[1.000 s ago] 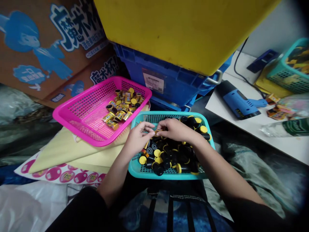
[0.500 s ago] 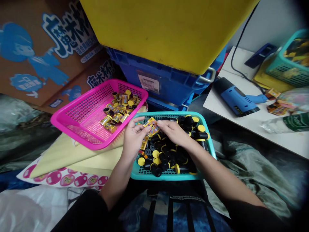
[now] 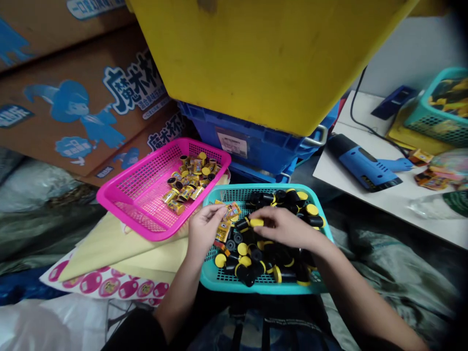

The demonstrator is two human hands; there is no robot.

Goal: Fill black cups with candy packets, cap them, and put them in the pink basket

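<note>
A teal basket (image 3: 219,285) on my lap holds several black canisters with yellow caps (image 3: 278,273). My left hand (image 3: 204,229) pinches a small yellow printed label (image 3: 231,211) over the basket's left side. My right hand (image 3: 283,225) is closed on one black canister with a yellow cap (image 3: 248,223) just right of the label. To the left, a pink basket (image 3: 127,207) holds several canisters wrapped in yellow labels (image 3: 188,183).
Yellow sheets and a sheet of pink round stickers (image 3: 106,285) lie under the pink basket. A blue crate (image 3: 256,141) and yellow bin (image 3: 270,58) stand behind. On the right, a white table carries a blue heat gun (image 3: 365,165), another teal basket (image 3: 438,109), loose labels and a bottle.
My right hand let go of the label and picked a black canister out of the basket. My left hand keeps the label. The view has shifted downward a little.
</note>
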